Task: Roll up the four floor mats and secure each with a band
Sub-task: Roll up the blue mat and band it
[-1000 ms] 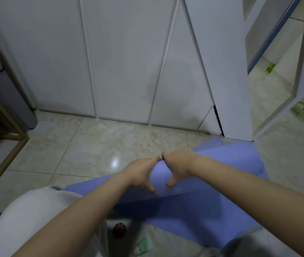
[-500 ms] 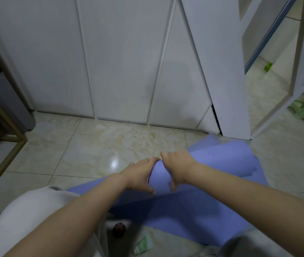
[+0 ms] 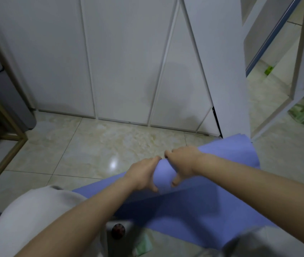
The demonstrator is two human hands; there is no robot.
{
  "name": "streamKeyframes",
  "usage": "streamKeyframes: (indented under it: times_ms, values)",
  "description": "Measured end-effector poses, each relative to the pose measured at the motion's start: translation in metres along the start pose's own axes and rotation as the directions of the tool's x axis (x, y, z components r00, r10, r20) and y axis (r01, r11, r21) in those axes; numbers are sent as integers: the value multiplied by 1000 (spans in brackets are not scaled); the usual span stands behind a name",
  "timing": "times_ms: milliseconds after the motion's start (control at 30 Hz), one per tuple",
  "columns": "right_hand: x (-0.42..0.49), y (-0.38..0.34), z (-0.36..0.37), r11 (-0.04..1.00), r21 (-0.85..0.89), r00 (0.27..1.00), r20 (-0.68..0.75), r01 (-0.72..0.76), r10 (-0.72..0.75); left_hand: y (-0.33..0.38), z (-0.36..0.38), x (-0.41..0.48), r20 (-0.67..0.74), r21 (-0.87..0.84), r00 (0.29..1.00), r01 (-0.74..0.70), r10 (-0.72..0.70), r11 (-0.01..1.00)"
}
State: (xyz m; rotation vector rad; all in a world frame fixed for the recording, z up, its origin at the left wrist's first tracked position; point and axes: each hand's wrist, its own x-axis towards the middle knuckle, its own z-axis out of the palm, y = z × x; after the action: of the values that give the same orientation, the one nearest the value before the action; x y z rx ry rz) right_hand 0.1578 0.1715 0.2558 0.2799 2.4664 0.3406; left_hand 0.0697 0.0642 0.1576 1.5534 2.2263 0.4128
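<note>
A blue-purple floor mat lies on the tiled floor in front of me, its far edge curled into a loose roll running from centre to upper right. My left hand grips the roll near its middle, fingers wrapped over the far side and thumb on the near side. My right hand grips the roll right beside it, fingers over the top and thumb pointing down on the near face. The two hands almost touch at the top of the roll. No band is visible.
White cupboard doors stand straight ahead, with an open white door at the right. A gold metal frame stands at the left. A small dark round object and a pale green tube lie near my knees.
Both hands have shifted slightly on the roll and kept hold of it; the right thumb now points down the near face. The roll's right end sits a little lower and tighter.
</note>
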Motion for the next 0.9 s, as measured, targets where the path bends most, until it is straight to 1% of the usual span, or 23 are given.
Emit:
streamKeyframes:
  times_ms: [67, 100, 167, 267, 333, 400, 467, 500, 567, 633, 733, 833, 900]
  values:
    - [-7, -5, 8, 986, -159, 983, -168, 52, -79, -7, -7, 4, 46, -37, 999, 1, 0, 999]
    - [-9, -8, 13, 973, -225, 970, -218, 56, -106, -9, -9, 5, 70, -62, 997, -5, 10, 998]
    - [-12, -13, 20, 948, -315, 957, -261, 40, -127, -10, -13, 6, 118, -104, 992, -24, 37, 994]
    - [-12, -18, 23, 940, -339, 953, -270, 41, -139, -11, -16, 4, 176, -140, 983, -34, 59, 990]
    - [-10, -18, 20, 950, -309, 951, -274, 55, -144, -11, -15, 2, 200, -182, 978, -25, 62, 983]
    - [-6, -17, 16, 958, -279, 951, -275, 62, -142, -12, -14, 0, 194, -245, 979, -5, 54, 969]
    - [0, -16, 9, 965, -255, 956, -264, 57, -126, -14, -13, -2, 168, -292, 985, 26, 25, 956]
    - [3, -15, 4, 970, -237, 964, -244, 45, -104, -16, -11, -3, 150, -288, 989, 39, 5, 957]
    - [8, -11, -8, 985, -173, 984, -174, 4, -35, -15, -8, -5, 81, -186, 996, 59, -45, 981]
    - [14, -8, -20, 996, -83, 997, -70, -36, 31, -10, -3, -8, 16, -56, 995, 100, -99, 993]
    - [20, -2, -32, 997, -20, 996, 47, -69, 70, -6, 8, -9, -38, 19, 989, 145, -145, 989]
    - [21, 3, -32, 997, 18, 993, 93, -69, 67, -6, 10, -7, -53, -25, 991, 118, -119, 993]
    - [19, 5, -27, 998, 20, 995, 75, -62, 60, -6, 6, -5, -70, -38, 995, 65, -68, 997]
